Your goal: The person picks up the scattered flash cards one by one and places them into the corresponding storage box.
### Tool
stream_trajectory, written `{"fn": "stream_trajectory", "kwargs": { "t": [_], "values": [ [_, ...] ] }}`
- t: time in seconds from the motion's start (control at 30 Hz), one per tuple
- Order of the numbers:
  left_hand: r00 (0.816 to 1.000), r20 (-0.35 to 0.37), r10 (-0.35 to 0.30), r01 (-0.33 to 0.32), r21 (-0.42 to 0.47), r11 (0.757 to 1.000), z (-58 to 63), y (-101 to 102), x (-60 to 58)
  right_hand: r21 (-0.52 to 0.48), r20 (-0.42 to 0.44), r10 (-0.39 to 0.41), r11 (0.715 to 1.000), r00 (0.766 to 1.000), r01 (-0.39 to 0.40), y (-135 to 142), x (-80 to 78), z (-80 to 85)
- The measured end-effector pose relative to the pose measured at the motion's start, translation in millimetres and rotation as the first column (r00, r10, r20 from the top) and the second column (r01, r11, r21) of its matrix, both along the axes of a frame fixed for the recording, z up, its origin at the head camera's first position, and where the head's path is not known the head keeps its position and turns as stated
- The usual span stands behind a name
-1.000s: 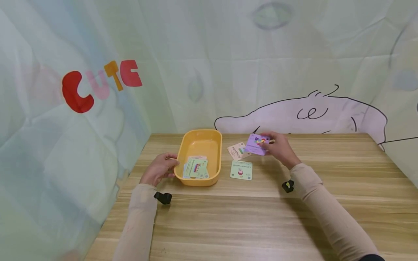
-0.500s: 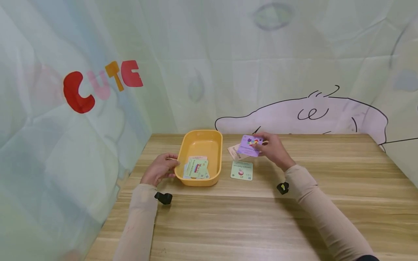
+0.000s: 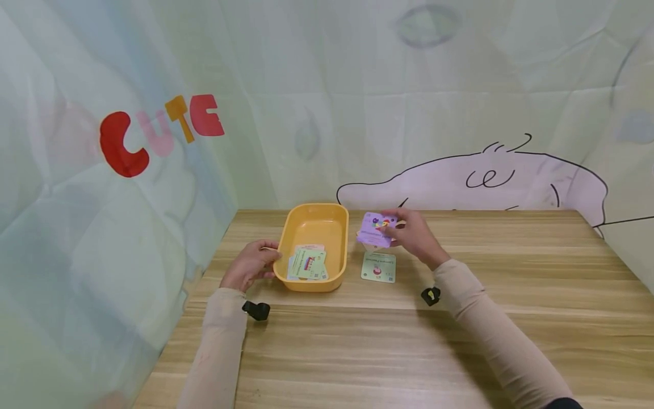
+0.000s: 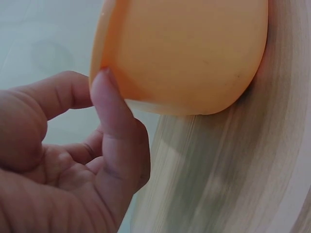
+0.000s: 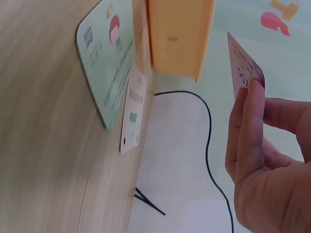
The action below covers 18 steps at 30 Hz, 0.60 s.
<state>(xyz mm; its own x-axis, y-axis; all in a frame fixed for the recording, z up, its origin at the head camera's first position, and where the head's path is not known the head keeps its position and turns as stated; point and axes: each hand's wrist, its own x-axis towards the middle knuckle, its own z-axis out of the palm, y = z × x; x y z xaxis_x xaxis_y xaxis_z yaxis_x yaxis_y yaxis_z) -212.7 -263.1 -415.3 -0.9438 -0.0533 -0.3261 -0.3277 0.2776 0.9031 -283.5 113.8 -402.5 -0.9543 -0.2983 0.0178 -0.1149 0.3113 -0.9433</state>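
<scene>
A yellow-orange tray (image 3: 343,250) stands on the table with several cards (image 3: 310,265) lying in its near part. At its left rim my left hand (image 3: 251,264) pinches the edge between thumb and fingers, as the left wrist view shows close up. Right of the tray, my right hand (image 3: 416,236) holds a purple card (image 3: 376,229) above the table, pinched between thumb and fingers. Below it lies a pale "sunshine" card (image 5: 133,109), mostly covered by the purple one in the head view. A green "Lantern Festival" card (image 3: 378,267) lies nearer the front.
The wood-grain table (image 3: 357,352) reaches back to a printed curtain (image 3: 286,113) with a cartoon outline. Another curtain face with the coloured letters "CUTE" (image 3: 124,145) hangs on the left. A small black camera sits on each wrist.
My right hand has moved left with the purple card, bringing it over the sunshine card and closer to the tray. The left hand and the tray have stayed in place.
</scene>
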Motion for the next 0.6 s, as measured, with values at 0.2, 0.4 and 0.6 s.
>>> {"fn": "stream_trajectory", "kwargs": {
  "t": [0.2,0.4,0.6],
  "values": [
    [1.000,-0.003,0.016,-0.016,0.000,1.000,-0.1,1,0.2,0.003,0.002,0.019,1.000,1.000,-0.019,-10,5.3,2.7],
    [1.000,-0.011,0.026,-0.026,0.001,1.000,0.2,1,0.0,-0.006,0.005,0.031,0.999,0.999,-0.031,-21,6.3,3.5],
    [0.999,-0.008,0.040,-0.040,-0.003,0.999,-0.4,2,0.6,-0.008,0.002,0.047,0.999,0.999,-0.047,-30,6.9,5.0]
  ]
}}
